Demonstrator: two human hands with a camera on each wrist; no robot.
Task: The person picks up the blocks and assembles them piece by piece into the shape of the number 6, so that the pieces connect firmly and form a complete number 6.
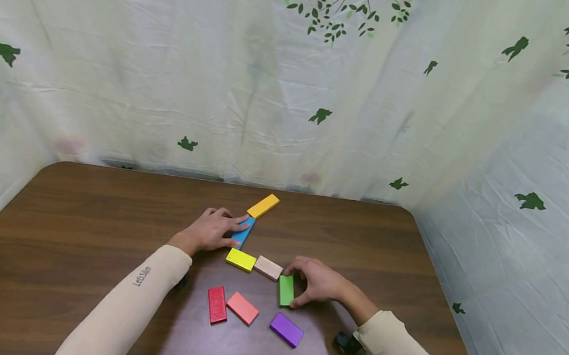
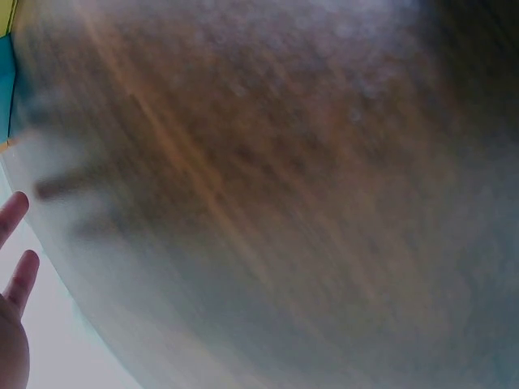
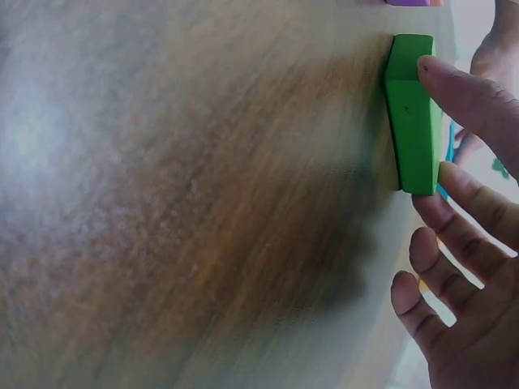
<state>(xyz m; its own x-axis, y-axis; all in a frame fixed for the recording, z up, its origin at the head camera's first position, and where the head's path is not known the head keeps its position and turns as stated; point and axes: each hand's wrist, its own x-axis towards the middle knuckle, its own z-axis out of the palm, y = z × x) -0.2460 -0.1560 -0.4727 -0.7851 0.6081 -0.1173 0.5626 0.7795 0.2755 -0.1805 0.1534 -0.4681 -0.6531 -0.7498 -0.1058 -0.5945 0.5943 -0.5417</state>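
1. Tabletop [image 1: 68,236], from the left: left hand [image 1: 212,229], fingers apart, on blue block [image 1: 243,233]; gripping or merely resting, impossible to say.
2. Nearer, off the line: red block [image 1: 217,305], salmon block [image 1: 242,308] just beside.
3. Along the line: yellow block [image 1: 240,259], orange block [image 1: 263,205] at the far end, pale block [image 1: 268,268].
4. Green block [image 1: 285,291] just beside pale block, pinched end to end by right hand [image 1: 320,283]; purple block [image 1: 287,330] nearer, loose.
5. Step in hand, seemingly: aligning blocks; next, probably gentle squaring, then release without nudging neighbours.
6. Only from the right wrist: two fingers [image 3: 405,289] off green block. Only from the head: red block, pale block.
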